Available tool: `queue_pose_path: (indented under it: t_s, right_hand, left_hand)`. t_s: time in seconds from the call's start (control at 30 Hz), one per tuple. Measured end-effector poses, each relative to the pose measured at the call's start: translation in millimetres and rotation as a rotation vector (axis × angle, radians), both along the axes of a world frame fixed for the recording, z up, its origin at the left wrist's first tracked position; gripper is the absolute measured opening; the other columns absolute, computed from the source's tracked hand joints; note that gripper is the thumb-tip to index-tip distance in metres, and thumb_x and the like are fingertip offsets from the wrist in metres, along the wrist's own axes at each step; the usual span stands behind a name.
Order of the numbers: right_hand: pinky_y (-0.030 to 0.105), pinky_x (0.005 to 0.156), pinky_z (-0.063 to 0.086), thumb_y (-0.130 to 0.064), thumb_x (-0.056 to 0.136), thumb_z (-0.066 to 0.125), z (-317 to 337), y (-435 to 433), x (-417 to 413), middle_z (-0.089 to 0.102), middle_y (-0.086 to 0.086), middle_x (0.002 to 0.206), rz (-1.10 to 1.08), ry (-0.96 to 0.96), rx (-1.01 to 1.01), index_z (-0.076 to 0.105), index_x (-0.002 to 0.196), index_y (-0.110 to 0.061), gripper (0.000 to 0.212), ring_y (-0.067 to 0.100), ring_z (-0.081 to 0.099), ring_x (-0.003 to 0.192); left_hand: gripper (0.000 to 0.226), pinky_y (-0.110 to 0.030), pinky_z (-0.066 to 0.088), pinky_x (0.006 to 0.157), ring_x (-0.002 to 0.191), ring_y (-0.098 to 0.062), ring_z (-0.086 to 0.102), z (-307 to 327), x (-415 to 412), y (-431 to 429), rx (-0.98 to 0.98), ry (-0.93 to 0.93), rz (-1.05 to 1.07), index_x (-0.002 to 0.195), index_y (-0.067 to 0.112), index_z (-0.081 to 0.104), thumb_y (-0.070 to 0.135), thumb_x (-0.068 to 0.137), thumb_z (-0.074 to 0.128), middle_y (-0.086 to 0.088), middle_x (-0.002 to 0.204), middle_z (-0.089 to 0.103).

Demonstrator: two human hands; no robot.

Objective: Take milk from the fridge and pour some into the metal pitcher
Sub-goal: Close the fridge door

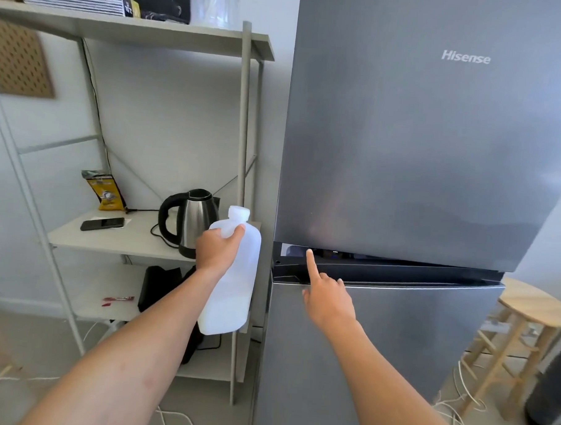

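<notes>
A white plastic milk jug with a white cap hangs upright in my left hand, which grips its handle near the top, just left of the fridge. The grey fridge fills the right half of the view; its upper door stands a crack ajar, with a dark gap along its lower edge. My right hand reaches to that gap, its forefinger stretched out and touching the bottom edge of the upper door, the other fingers curled. No metal pitcher is in view.
Left of the fridge stands a grey metal shelf unit. Its middle shelf holds a steel electric kettle, a phone and a yellow bag. A wooden stool stands at the right, with cables on the floor.
</notes>
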State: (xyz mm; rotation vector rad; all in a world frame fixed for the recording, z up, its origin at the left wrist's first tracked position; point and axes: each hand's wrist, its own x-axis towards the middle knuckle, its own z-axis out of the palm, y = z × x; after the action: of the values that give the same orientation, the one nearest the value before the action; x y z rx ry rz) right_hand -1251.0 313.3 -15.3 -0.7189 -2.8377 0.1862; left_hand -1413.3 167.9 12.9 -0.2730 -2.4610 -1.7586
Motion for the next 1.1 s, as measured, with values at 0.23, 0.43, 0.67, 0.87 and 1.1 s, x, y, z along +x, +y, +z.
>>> queue_pose_path:
  t_s: [0.23,0.43,0.67,0.87,1.1]
  right_hand:
    - [0.041,0.12,0.018,-0.024,0.097,0.047,-16,10,-32,0.056,0.005,0.121,-0.003,0.068,0.017,-0.028,0.148,-0.022,0.09,0.02,0.048,0.12]
    - [0.041,0.121,0.015,-0.028,0.097,0.046,-20,18,-47,0.052,0.006,0.133,-0.009,0.042,0.03,-0.028,0.148,-0.02,0.09,0.022,0.04,0.132]
    - [0.044,0.122,0.009,-0.029,0.096,0.047,-28,19,-55,0.036,0.008,0.149,-0.01,-0.002,0.123,-0.042,0.134,-0.015,0.098,0.024,0.022,0.144]
    - [0.044,0.122,0.008,-0.032,0.094,0.051,-30,24,-64,0.027,0.009,0.154,-0.012,-0.058,0.207,-0.054,0.121,-0.012,0.111,0.025,0.015,0.147]
    - [0.044,0.122,0.007,-0.036,0.09,0.054,-32,21,-69,0.03,0.009,0.152,-0.047,-0.032,0.205,-0.054,0.123,-0.013,0.115,0.024,0.017,0.145]
  left_hand:
    - [0.057,-0.029,0.038,0.056,0.064,-0.023,0.051,-12,-28,13,0.014,-0.026,-0.018,0.081,-0.011,0.062,0.046,0.09,0.063,-0.009,0.07,0.054]
    - [0.053,-0.029,0.035,0.055,0.062,-0.024,0.049,-17,-43,17,0.047,-0.065,-0.04,0.071,-0.005,0.057,0.045,0.089,0.064,-0.008,0.066,0.049]
    - [0.057,-0.029,0.034,0.055,0.061,-0.023,0.047,-20,-60,15,0.075,-0.069,-0.065,0.069,-0.006,0.055,0.047,0.089,0.064,-0.008,0.064,0.049]
    - [0.05,-0.027,0.034,0.053,0.058,-0.021,0.048,-23,-71,17,0.097,-0.052,-0.073,0.057,0.01,0.049,0.043,0.09,0.065,-0.002,0.057,0.047]
    - [0.042,-0.029,0.041,0.059,0.069,-0.025,0.059,-33,-86,26,0.087,-0.037,-0.087,0.065,0.012,0.06,0.045,0.09,0.065,-0.005,0.066,0.06]
